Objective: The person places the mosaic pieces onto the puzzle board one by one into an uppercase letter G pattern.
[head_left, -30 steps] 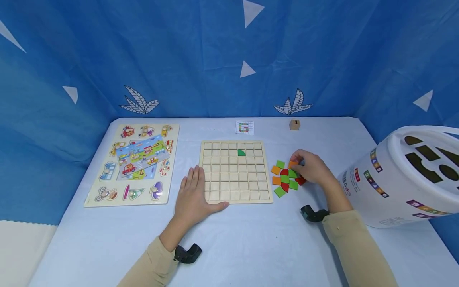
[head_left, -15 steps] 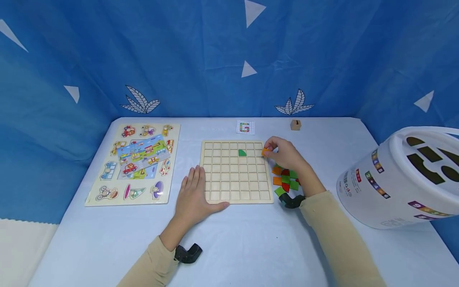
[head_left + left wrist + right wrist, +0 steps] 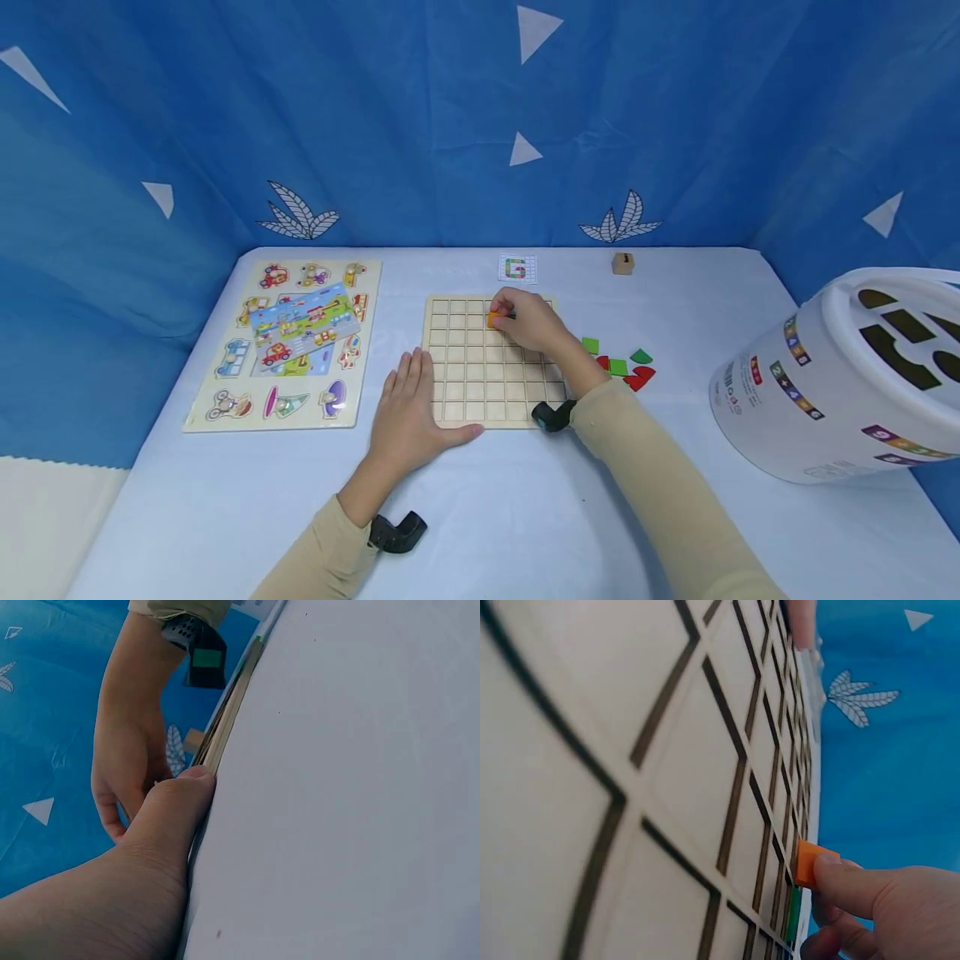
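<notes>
Blue curtain (image 3: 420, 125) w/ white triangles & leaf prints backs a white-clothed counter (image 3: 487, 508), grid board (image 3: 483, 367) at ctr. L hand (image 3: 405, 421) lies flat, fingers straight, touching but not gripping board's left edge; R hand (image 3: 528, 323) pinches orange tile (image 3: 492, 320) at its far rows. Bucket (image 3: 795, 417) stands well right of board.
</notes>
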Tool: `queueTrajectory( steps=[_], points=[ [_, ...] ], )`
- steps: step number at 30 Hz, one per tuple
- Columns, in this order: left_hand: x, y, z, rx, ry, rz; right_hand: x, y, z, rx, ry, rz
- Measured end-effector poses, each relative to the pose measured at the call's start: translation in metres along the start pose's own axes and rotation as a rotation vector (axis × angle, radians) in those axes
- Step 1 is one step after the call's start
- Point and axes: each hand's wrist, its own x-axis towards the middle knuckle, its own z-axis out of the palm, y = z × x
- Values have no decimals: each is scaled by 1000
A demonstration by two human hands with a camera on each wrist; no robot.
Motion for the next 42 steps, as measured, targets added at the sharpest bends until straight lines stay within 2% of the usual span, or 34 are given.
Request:
queueTrajectory(
  steps=[7,18,25,29,33,39,42],
  points=[
    [0,0,1,3,-9,-6,3,-5,3,-72,7,29],
    [0,0,1,5,-6,-3,-3,-7,0,-194,-38,-17],
    [0,0,1,2,-2,-1,-14,-2,-14,-152,-39,-18],
    [1,-1,2,7,-2,0,-27,7,-31,-118,6,34],
    [1,-1,2,4,-10,-3,-44,22,-50,-151,33,120],
    [0,-1,1,-13,8,3,-68,47,-70,-241,-27,248],
    [-1,0,1,-16,6,2,-77,58,-73,-266,-59,271]
  ],
)
